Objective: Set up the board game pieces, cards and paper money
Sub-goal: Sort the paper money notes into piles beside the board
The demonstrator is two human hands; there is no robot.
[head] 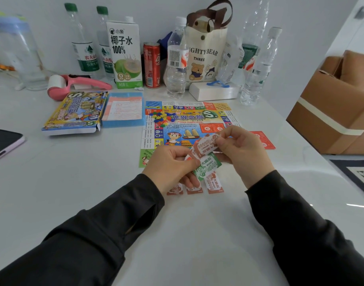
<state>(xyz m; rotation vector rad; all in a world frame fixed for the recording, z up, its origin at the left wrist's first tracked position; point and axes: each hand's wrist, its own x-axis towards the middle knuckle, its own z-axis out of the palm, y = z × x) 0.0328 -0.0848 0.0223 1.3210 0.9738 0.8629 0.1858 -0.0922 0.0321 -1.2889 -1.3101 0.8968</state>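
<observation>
Table [74, 182]: white, glossy top, filling most of the view. Wall [156, 7]: plain, pale, unmarked, and it rose directly behind the table's far edge. Bottles [82, 42], a carton [125, 52], a can [151, 65] and a bag [205, 54] stood in a row along that far edge, close to the wall. Far right, a second white surface [350, 34] angled away; whether wall or door could not be told. Right of the table sat a brown box [331, 124] banded with pale tape. Near right, below table level, lay a dark-bordered patterned rug [360, 176]. Light was soft and even, with faint glare on the table top at right.
</observation>
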